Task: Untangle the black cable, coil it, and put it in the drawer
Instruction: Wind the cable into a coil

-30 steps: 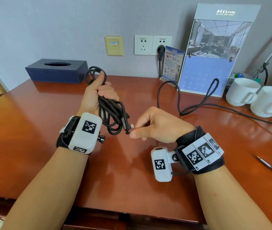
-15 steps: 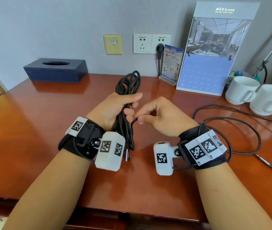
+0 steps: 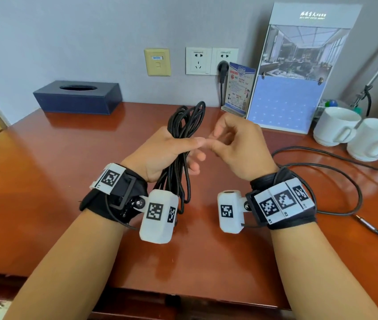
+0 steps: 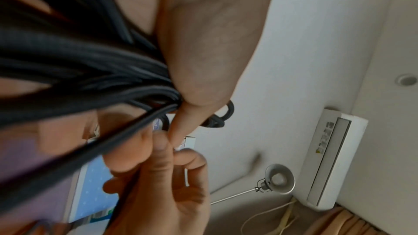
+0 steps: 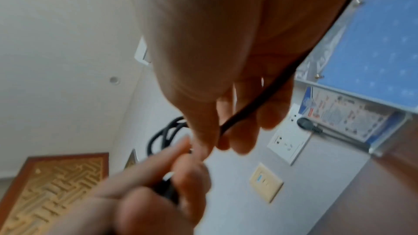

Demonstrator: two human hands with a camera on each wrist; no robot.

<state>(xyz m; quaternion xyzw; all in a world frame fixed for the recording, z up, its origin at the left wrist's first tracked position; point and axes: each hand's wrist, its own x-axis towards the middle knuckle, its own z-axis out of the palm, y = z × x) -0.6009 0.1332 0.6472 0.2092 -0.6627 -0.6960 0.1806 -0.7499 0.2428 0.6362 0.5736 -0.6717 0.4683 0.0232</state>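
Tissue box (image 3: 77, 97) left, cups (image 3: 335, 125) right, on desk (image 3: 45, 181).

**Colours on the desk**

The cable (image 3: 178, 144) is black, its strands showing a fine woven texture in the left wrist view. The desk (image 3: 45, 181) is glossy reddish-brown wood. The tissue box (image 3: 77, 98) is dark navy. Two cups (image 3: 335, 125) are white. The wall (image 3: 68, 31) is pale grey, with a cream-yellow plate (image 3: 157, 62) beside white sockets (image 3: 211, 61). The calendar (image 3: 284, 105) has a light blue grid under a grey photo. Wrist bands (image 3: 282, 202) are black with black-and-white square markers. A panel (image 5: 56, 188), blurred, seems gold with a brown maze pattern.
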